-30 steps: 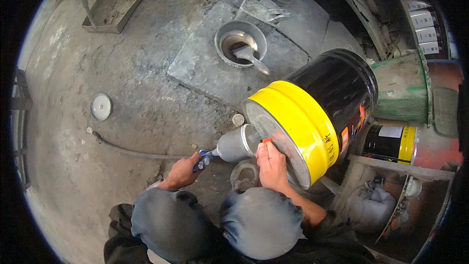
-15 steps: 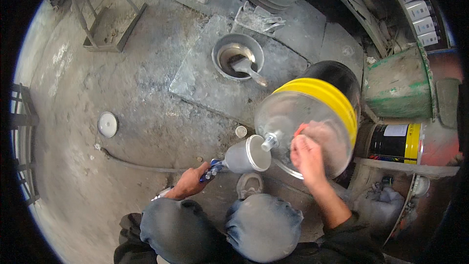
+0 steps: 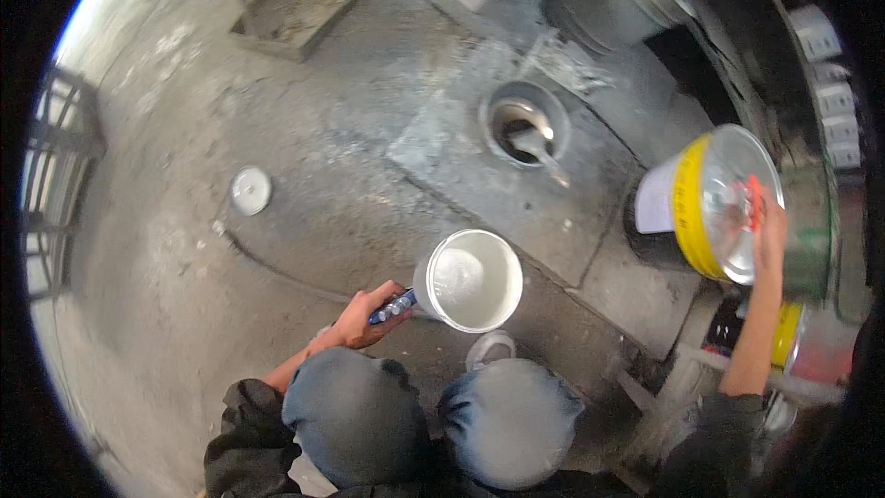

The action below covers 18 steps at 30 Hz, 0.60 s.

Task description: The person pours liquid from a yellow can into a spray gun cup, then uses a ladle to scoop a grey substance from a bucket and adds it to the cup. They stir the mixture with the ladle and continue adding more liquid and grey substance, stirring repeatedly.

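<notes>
Blue is showing between the fingers of the left hand [image 3: 371,315]: it is wrapping snugly around the grip of a spray gun [image 3: 395,307]. Out in front of the knees [image 3: 355,420], the gun's cup [image 3: 502,267] is hanging over the floor [image 3: 175,314], its pale mouth facing upward. Off to the right, the right hand [image 3: 771,235] is holding a red piece [image 3: 754,205] on the silvery top of a black-and-yellow drum [image 3: 705,203]; the fingers are looking closed there, though blur is hiding the finer detail.

As for feel, the gun is looking stiff and compact, probably the lighter load, but that wide cup is putting weight ahead of the wrist, so the blue grip is seeming the natural place to hold. (Any wet film clinging to the cup's rim would be making it slippery.) The drum is looking rigid too, likely tough rather than fragile; how heavy it is, nobody watching is telling, since its contents are staying out of sight. The small red piece is probably giving little control over tilting, so the lower edge is seeming the better spot for extra support.

Beyond the cup, a brush [image 3: 535,143] is resting in a grey bucket [image 3: 530,92], and a round white lid [image 3: 251,191] is lying leftward on the floor.
</notes>
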### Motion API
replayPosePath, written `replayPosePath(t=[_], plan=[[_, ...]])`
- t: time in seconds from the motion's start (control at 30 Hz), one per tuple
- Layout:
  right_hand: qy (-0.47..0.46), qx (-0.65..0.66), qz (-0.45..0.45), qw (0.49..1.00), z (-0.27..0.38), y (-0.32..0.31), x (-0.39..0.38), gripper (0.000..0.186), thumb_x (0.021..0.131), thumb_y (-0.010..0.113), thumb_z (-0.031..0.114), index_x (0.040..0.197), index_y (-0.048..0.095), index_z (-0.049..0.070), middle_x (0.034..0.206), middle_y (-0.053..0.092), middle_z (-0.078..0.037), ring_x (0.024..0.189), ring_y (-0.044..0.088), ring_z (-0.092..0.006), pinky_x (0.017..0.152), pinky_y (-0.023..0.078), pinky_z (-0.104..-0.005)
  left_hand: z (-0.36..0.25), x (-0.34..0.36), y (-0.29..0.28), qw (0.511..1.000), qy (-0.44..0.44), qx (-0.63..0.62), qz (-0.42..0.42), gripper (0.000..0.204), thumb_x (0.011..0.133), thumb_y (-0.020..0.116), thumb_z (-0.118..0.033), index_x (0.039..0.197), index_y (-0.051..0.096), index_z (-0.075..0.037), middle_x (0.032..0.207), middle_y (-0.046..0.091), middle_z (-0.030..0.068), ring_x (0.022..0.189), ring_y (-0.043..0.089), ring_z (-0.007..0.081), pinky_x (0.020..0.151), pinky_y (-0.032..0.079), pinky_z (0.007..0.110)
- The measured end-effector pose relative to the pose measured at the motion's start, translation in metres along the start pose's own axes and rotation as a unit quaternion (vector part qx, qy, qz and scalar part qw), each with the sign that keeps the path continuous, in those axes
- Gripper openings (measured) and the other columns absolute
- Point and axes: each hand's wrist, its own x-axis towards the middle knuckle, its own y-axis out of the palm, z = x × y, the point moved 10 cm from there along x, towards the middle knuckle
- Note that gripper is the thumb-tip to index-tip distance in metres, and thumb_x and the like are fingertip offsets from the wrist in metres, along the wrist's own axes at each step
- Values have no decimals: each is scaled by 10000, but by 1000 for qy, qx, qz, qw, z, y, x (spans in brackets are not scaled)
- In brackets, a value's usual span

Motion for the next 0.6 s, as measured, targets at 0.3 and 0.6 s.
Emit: replayPosePath(t=[0.3, 0.6], plan=[[-142, -248, -42, 957, -35, -191, 162, 369, 1016, 519, 292, 1238, 646, 26, 1034, 684, -86, 836, 641, -183, 721, 526, -316, 31, -68, -68, 985, -21, -89, -146, 300, 913, 733, -202, 1141, 582, -77, 858, 694, 134, 713, 640, 221, 673, 499, 364], [-276, -80, 301, 909, 65, 475, -197, 342, 902, 715, 169, 1214, 649, 46, 1121, 658, -68, 1027, 626, -192, 913, 496, -324, 86, -211, -101, 916, -106, -89, -376, 266, 913, 729, -152, 1129, 602, -65, 920, 680, 92, 839, 608, 131, 775, 503, 319]])
